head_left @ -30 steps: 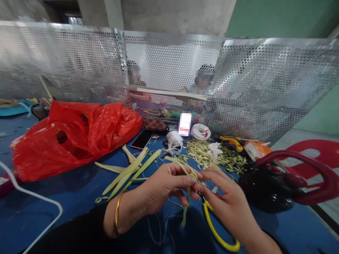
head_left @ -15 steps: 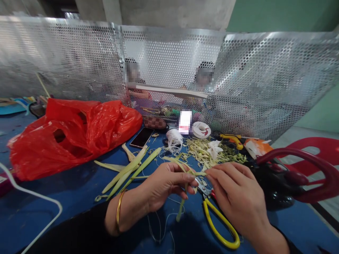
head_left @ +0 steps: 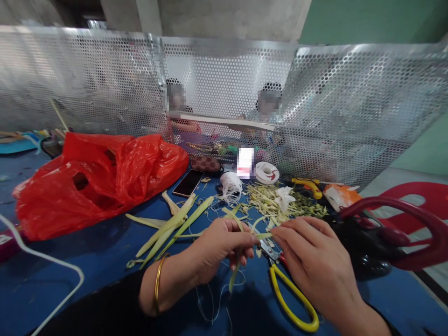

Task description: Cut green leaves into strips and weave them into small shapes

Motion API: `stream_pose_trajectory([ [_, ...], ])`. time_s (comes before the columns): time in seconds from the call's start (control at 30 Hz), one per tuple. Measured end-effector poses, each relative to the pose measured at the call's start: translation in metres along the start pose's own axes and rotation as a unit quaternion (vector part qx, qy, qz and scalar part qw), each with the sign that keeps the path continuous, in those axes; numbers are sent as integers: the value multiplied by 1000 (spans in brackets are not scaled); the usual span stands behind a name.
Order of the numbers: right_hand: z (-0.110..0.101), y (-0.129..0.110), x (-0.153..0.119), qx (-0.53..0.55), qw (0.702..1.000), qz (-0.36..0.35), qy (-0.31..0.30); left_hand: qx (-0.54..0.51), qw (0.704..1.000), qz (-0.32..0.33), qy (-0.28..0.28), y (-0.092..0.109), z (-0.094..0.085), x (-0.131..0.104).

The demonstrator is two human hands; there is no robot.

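My left hand [head_left: 224,245], with a gold bangle at the wrist, pinches thin pale-green leaf strips [head_left: 265,236] between thumb and fingers. One strip end hangs below that hand. At the right, my right hand [head_left: 311,261] has its fingertips closed on the other end of a strip. Scissors [head_left: 294,298] with yellow handles lie on the blue table [head_left: 259,312], partly between and below the hands. Long green leaves [head_left: 168,228] lie left of my left hand. Loose white thread [head_left: 210,303] curls beneath it.
A red plastic bag [head_left: 101,182], a phone [head_left: 188,182], a white thread bundle [head_left: 231,186] and a spool [head_left: 266,172] lie behind. Leaf scraps [head_left: 266,200] are beyond the hands; a black and dark-red object [head_left: 371,242] stands right. Two people sit behind a perforated metal screen [head_left: 224,70].
A strip end now curves up between my hands, and the hanging end has shifted slightly left. Both hands keep their hold in nearly the same place.
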State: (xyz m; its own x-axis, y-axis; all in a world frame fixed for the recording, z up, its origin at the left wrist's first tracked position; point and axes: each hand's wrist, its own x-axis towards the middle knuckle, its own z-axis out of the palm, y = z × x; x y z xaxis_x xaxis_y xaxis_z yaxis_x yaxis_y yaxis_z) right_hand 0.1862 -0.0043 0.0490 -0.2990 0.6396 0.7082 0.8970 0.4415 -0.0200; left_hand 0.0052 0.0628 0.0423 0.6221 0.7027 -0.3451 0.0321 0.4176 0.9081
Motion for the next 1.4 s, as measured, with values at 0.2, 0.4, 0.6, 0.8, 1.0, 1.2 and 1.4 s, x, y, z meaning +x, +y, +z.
stream_pose_trajectory([
  [0.2, -2, 3, -3, 26, 998, 34, -49, -14, 999, 36, 10, -1, -1, 2],
  [0.4, 4, 9, 0, 289, 914, 211, -192, 18, 998, 56, -25, -5, -2, 3],
  [0.6, 20, -3, -2, 542, 726, 389, -166, 51, 995, 28, -83, -10, 5, 0],
  [0.8, 23, -9, -6, 588, 653, 472, -78, 65, 989, 25, -129, -11, 4, 1],
  [1.0, 22, -9, -6, 549, 699, 458, -30, 72, 985, 23, -155, -10, 3, 0],
  [1.2, 22, -16, -1, 528, 711, 462, -51, 94, 990, 7, -109, -11, 9, -2],
  [1.4, 19, -21, 0, 513, 731, 448, -54, 134, 985, -14, -113, -13, 8, -4],
])
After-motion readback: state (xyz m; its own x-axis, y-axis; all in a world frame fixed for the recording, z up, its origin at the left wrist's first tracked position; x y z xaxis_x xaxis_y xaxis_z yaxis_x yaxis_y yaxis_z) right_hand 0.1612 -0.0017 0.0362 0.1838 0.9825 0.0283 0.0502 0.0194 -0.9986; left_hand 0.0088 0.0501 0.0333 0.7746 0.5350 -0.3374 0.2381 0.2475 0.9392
